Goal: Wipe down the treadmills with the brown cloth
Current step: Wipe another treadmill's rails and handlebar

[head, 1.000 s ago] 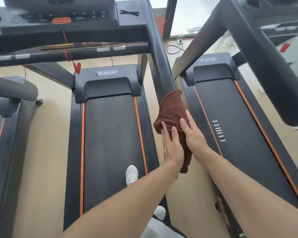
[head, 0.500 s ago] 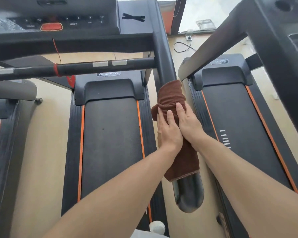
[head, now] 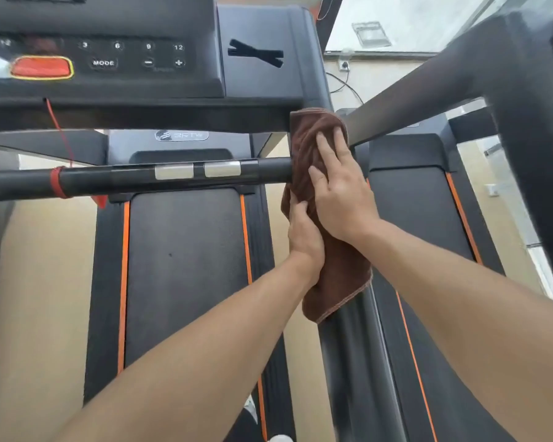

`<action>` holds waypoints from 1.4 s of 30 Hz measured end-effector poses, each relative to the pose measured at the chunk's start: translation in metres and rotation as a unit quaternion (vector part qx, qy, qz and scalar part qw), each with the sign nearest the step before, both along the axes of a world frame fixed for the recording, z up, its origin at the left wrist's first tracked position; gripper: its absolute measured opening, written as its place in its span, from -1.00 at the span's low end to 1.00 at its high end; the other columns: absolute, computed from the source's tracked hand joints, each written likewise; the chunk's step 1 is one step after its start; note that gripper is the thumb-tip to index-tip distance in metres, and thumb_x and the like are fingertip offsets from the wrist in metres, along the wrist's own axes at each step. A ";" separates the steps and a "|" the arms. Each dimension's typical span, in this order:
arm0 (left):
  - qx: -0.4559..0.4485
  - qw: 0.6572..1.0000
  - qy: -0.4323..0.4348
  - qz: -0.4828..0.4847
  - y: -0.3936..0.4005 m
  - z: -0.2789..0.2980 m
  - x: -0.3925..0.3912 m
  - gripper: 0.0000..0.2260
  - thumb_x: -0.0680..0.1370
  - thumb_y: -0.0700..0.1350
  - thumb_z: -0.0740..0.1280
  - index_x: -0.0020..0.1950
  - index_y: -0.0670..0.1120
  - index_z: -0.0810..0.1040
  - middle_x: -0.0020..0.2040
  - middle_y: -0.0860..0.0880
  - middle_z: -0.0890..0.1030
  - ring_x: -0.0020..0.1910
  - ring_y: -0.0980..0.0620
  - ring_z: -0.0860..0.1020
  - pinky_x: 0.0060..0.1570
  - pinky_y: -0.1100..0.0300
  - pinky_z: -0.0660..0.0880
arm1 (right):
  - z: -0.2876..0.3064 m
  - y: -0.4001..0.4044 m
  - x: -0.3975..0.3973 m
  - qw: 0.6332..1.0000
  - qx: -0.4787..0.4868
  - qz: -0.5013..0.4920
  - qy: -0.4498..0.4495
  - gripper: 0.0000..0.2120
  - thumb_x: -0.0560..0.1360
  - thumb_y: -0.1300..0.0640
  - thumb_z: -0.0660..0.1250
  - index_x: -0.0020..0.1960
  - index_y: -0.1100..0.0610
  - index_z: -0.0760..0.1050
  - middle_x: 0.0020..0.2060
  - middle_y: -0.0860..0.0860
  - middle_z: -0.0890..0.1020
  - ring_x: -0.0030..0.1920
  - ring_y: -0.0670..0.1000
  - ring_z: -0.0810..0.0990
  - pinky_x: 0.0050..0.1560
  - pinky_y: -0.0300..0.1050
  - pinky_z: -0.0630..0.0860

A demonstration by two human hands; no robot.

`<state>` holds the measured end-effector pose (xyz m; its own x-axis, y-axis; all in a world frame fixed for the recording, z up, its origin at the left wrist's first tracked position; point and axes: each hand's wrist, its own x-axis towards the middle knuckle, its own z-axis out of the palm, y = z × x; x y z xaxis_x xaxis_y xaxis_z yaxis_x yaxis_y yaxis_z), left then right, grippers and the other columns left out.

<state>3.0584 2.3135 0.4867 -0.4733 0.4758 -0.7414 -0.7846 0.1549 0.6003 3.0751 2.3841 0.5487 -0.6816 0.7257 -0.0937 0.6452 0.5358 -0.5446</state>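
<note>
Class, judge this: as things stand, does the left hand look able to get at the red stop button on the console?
Probably yes: the left hand grips the brown cloth, and nothing blocks the red stop button.

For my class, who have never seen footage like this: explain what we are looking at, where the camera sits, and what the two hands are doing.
The camera is worn on a person's head and looks forward and down, so the bare arms reaching out are the wearer's own. Below is a treadmill, with its control panel at the top and a second treadmill to the right. A brown cloth is draped over the side handrail. The right hand presses flat on the cloth; the left hand grips it lower down.
</note>
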 end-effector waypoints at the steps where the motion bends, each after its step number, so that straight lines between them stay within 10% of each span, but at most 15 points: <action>1: 0.003 1.000 -0.010 0.006 0.005 0.000 -0.006 -0.56 0.59 0.17 0.19 0.38 0.05 0.59 0.19 -0.06 0.69 0.20 -0.08 0.62 0.29 -0.07 0.54 | 0.001 0.006 -0.007 1.000 0.006 0.014 -0.011 -0.49 0.71 -0.02 0.08 0.63 -0.18 0.09 0.64 -0.22 -0.05 0.64 -0.03 -0.04 0.56 0.13 0.10; 10: 0.017 1.000 0.023 0.001 0.031 -0.051 -0.022 -0.39 0.38 0.39 0.13 0.35 0.23 0.56 0.26 0.04 0.65 0.28 -0.08 0.58 0.31 -0.12 0.49 | 0.004 0.022 -0.029 0.998 0.034 0.042 -0.036 -0.50 0.63 0.01 0.12 0.56 -0.20 0.28 0.63 -0.25 0.02 0.64 0.00 -0.11 0.56 0.20 0.08; 17: 0.016 0.984 0.167 -0.052 -0.019 0.024 0.025 -0.46 0.72 0.20 -0.03 0.67 0.12 -0.10 0.68 0.10 -0.02 0.65 0.00 -0.01 0.60 -0.09 -0.04 | 0.003 0.009 -0.007 1.000 -0.009 0.021 0.000 -0.47 0.65 -0.06 0.12 0.61 -0.19 0.18 0.65 -0.17 0.00 0.62 -0.05 0.06 0.58 0.04 0.11; 24: 0.019 0.965 0.246 -0.086 -0.079 0.025 0.096 -0.47 0.71 0.19 0.03 0.67 0.15 -0.02 0.67 0.07 0.07 0.65 0.01 0.03 0.61 -0.01 -0.01 | -0.009 -0.046 0.086 0.981 -0.158 -0.081 0.080 -0.38 0.67 -0.16 0.18 0.65 -0.18 0.02 0.59 -0.03 0.28 0.53 0.02 0.30 0.54 -0.05 0.19; 42: -0.062 0.946 0.295 -0.122 -0.240 0.032 0.288 -0.45 0.65 0.31 0.03 0.63 0.29 -0.01 0.63 0.14 0.19 0.59 0.05 0.22 0.54 -0.05 0.25 | -0.011 -0.203 0.279 0.959 -0.252 -0.051 0.117 -0.32 0.68 -0.10 0.21 0.67 -0.08 -0.08 0.63 -0.09 0.13 0.60 -0.06 0.14 0.58 -0.11 0.08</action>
